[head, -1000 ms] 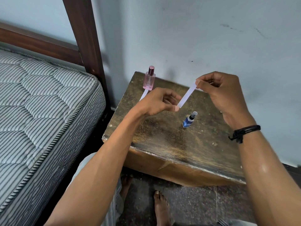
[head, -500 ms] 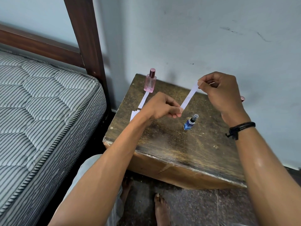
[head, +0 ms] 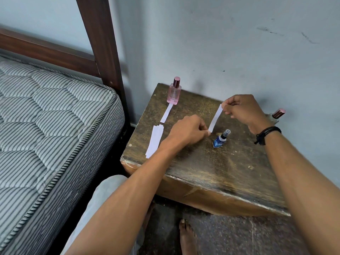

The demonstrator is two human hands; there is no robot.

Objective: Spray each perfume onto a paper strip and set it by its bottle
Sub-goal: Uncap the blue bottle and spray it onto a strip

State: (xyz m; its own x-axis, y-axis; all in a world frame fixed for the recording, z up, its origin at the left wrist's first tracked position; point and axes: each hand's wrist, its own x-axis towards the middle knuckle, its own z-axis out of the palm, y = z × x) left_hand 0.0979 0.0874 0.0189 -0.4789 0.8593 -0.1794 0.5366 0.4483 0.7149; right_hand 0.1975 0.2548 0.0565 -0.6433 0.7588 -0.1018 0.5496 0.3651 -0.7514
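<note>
Fingers of the left hand pinched the strip at its lower end, the right hand its upper, slanting just beside the blue bottle. The step seemed to be setting it down; the next move called for lowering it flat on the counter beside that bottle and releasing. No label could be read.

Table: worn, scuffed dark wood, matt. Pink bottle: glossy clear glass, shiny metallic cap. Strip: matt white paper. Mattress: quilted striped cloth.
</note>
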